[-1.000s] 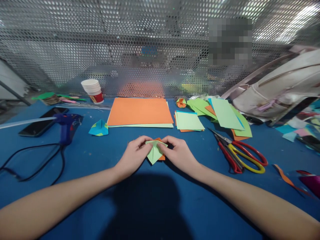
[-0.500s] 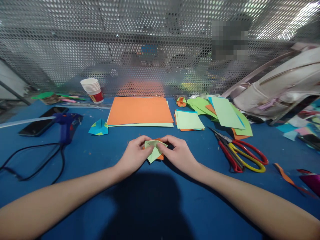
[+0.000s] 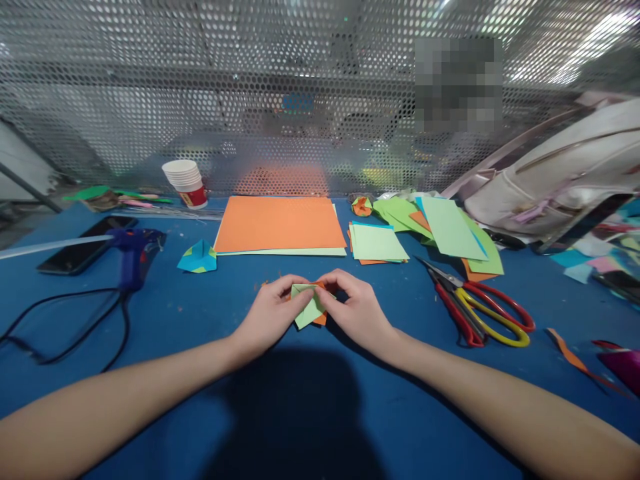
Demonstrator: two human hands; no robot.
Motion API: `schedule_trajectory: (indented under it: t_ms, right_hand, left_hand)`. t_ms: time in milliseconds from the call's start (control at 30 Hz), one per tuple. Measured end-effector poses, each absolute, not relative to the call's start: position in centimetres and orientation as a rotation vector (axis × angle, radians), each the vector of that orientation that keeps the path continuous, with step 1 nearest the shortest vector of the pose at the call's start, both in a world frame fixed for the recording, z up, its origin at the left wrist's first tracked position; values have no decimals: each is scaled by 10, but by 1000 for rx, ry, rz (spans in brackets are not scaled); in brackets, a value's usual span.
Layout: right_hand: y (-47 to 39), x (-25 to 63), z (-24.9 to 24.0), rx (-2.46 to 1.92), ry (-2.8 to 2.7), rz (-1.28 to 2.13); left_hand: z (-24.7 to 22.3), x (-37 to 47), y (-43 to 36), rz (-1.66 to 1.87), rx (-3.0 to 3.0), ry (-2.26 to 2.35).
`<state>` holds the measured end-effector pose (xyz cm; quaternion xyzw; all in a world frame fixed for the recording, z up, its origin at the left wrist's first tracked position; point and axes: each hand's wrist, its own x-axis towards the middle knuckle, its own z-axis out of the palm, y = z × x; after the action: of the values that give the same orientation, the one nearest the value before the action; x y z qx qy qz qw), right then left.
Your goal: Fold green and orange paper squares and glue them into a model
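A small folded paper piece (image 3: 309,311), light green on top with orange beneath, is held between both hands above the blue table (image 3: 200,327). My left hand (image 3: 271,312) pinches its left side, thumb on the green face. My right hand (image 3: 359,309) grips the right side, with its thumb close to the other thumb. The fingers behind the paper are partly hidden. Beyond the hands lies a stack of large orange sheets (image 3: 281,223), with a pile of small green squares (image 3: 379,242) to its right. A folded blue and green piece (image 3: 199,257) rests left of my left hand.
Red and yellow-handled scissors (image 3: 480,307) lie to the right. On the left are a glue gun (image 3: 131,257), its black cord and a phone (image 3: 83,250). Stacked paper cups (image 3: 186,183) stand by the perforated metal screen (image 3: 240,120). A pale bag (image 3: 560,167) is at the back right.
My left thumb has moved right and up across the green face, closer to my right thumb. The paper has shifted slightly in the fingers, and both hands still hold it.
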<state>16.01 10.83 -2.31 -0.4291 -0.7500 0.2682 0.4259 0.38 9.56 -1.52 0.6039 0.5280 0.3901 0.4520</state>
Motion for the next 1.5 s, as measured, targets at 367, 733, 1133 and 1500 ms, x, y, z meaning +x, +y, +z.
schedule_trajectory:
  t_ms: [367,733,1133,1500]
  right_hand:
    - [109,160,-26,-1041,-1867,641]
    - [109,160,-29,-1018,-1871,621]
    - [108,159,-27,-991,-1850,628]
    - [108,161,-28,-991,-1863,588]
  left_hand:
    - [-12,5,95,977,1417,1286]
    - [-14,3,95,978,1467,1297]
    - [-13,3,95,1007,1455,1302]
    - [-13,6,94,943,1433,1334]
